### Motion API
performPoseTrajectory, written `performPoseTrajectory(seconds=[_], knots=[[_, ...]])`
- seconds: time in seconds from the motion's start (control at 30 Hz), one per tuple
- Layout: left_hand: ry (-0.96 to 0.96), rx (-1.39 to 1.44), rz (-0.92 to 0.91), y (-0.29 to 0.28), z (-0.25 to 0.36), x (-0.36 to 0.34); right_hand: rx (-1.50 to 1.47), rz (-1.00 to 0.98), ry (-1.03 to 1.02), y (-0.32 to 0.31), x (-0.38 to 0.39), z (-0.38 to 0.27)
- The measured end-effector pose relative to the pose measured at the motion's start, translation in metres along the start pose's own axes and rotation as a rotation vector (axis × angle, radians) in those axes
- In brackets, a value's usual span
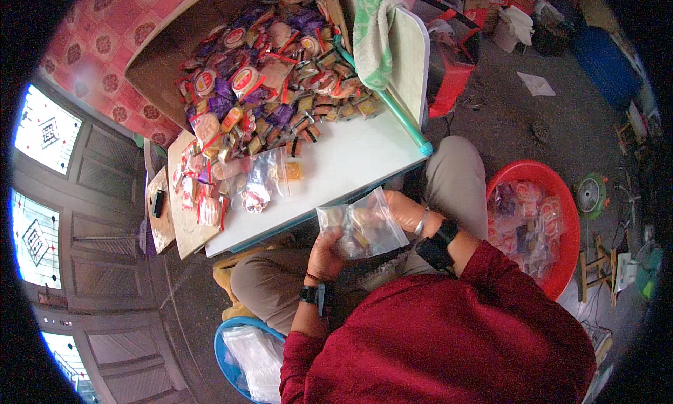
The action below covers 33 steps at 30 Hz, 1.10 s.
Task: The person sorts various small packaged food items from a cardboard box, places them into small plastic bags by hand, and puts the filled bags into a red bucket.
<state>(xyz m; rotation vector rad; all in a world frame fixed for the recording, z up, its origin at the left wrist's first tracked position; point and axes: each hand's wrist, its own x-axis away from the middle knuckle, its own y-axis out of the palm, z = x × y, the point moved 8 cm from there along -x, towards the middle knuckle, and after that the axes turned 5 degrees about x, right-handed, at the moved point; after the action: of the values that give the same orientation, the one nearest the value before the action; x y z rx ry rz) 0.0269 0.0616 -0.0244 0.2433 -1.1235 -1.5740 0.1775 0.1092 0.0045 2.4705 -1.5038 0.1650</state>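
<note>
A clear zip bag with small wrapped sweets inside is held over my lap, just off the table's front edge. My left hand grips its lower left side, thumb on the plastic. At the bag's upper right is my right hand, closed on the edge; its fingertips are partly hidden behind the plastic. On the white table, another clear bag lies beside a big pile of wrapped snacks in red, purple and brown-gold wrappers.
An open cardboard box backs the pile. A green tube and a green-white towel lie along the table's right side. A red basin of filled bags stands at my right, a blue basin of flat plastic bags at my left.
</note>
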Motion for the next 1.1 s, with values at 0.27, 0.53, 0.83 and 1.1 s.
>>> performPoseTrajectory(seconds=[0.27, 0.53, 0.83, 1.1], knots=[[-0.014, 0.178, 0.055, -0.035, -0.005, -0.009, -0.104, -0.001, -0.051, -0.013, -0.016, 0.033], [0.032, 0.170, 0.066, -0.013, 0.004, -0.003, -0.840, -0.188, 0.152, 0.014, -0.004, 0.005], [0.011, 0.153, 0.011, -0.011, 0.001, -0.007, -0.630, -0.274, 0.079, 0.022, 0.011, -0.020], [-0.013, 0.131, -0.024, -0.007, 0.001, -0.005, -0.648, -0.244, 0.195, 0.014, -0.002, 0.030]])
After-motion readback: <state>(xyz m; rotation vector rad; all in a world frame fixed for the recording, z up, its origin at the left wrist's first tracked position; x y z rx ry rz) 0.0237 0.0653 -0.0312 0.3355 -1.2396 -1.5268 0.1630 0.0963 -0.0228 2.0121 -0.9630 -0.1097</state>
